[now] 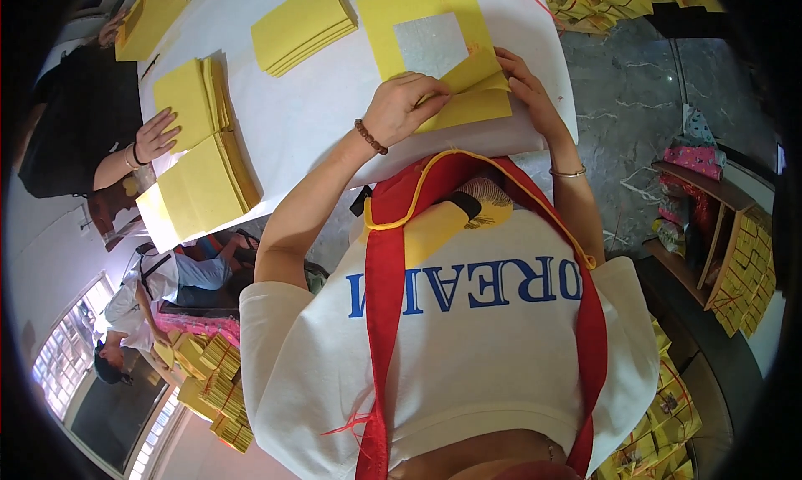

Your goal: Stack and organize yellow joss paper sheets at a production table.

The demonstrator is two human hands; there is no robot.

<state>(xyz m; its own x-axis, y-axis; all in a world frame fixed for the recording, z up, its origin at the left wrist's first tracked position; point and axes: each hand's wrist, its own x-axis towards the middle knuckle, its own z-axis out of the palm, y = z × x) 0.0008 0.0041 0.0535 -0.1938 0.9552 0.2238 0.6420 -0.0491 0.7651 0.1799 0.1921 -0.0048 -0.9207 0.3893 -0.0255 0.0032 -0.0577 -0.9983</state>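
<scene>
A yellow paper sheet (pixel 378 29) with a silver square (pixel 428 45) in its middle lies on the white-covered table before me. Its near right part is lifted and folded over into a raised flap (pixel 478 72). My left hand (pixel 408 104), below a brown beaded bracelet, pinches the flap's left end between thumb and fingers. At the flap's right end is my right hand (pixel 528 86), its fingers curved around the paper's edge; its thumb is hidden. Left of the sheet sits a stack of folded yellow paper (pixel 302 25).
Across the table's left end, another person's hand (pixel 157 136) rests on yellow paper stacks (pixel 188 104). A further stack (pixel 205 187) lies by the table's edge (pixel 276 198). Yellow bundles (pixel 743 275) fill a shelf at right; more are piled on the floor. Someone sits at lower left (pixel 150 288).
</scene>
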